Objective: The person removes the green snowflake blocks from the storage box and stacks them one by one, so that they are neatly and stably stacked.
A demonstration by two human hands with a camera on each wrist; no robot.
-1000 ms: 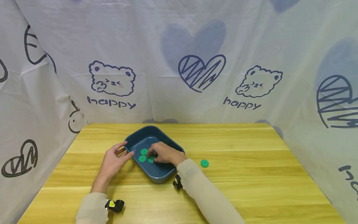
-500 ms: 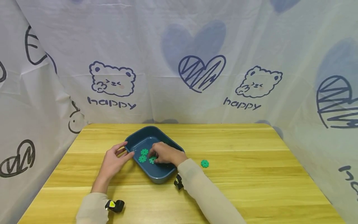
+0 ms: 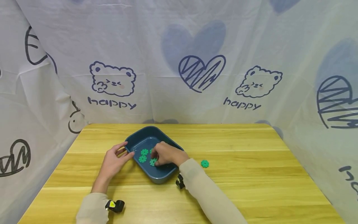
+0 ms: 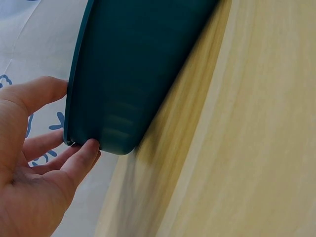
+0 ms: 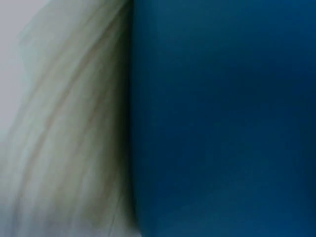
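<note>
A dark blue rectangular bin (image 3: 158,179) stands at an angle on the table. My left hand (image 3: 113,161) holds its left corner, thumb and fingers spread around the rim; the left wrist view shows these fingers (image 4: 84,155) against the bin's outer wall. Inside the bin, the curled fingers of my right hand (image 3: 167,153) pinch at a green snowflake disc (image 3: 152,162), though the exact contact is partly hidden. Two more green snowflake discs (image 3: 142,159) lie just left of it, and another (image 3: 151,151) peeks out behind the fingers. The right wrist view shows mostly blue bin wall (image 5: 222,118).
A single green snowflake disc (image 3: 205,163) lies on the wooden table (image 3: 251,180), right of the bin. A white printed cloth (image 3: 156,93) hangs behind the table and along both sides. Black wrist cameras (image 3: 116,206) are worn on both forearms.
My right hand has shifted slightly right and nearer, and the disc at its fingertips has slid the same way. A disc behind the fingers has come into sight. My left hand stays put.
</note>
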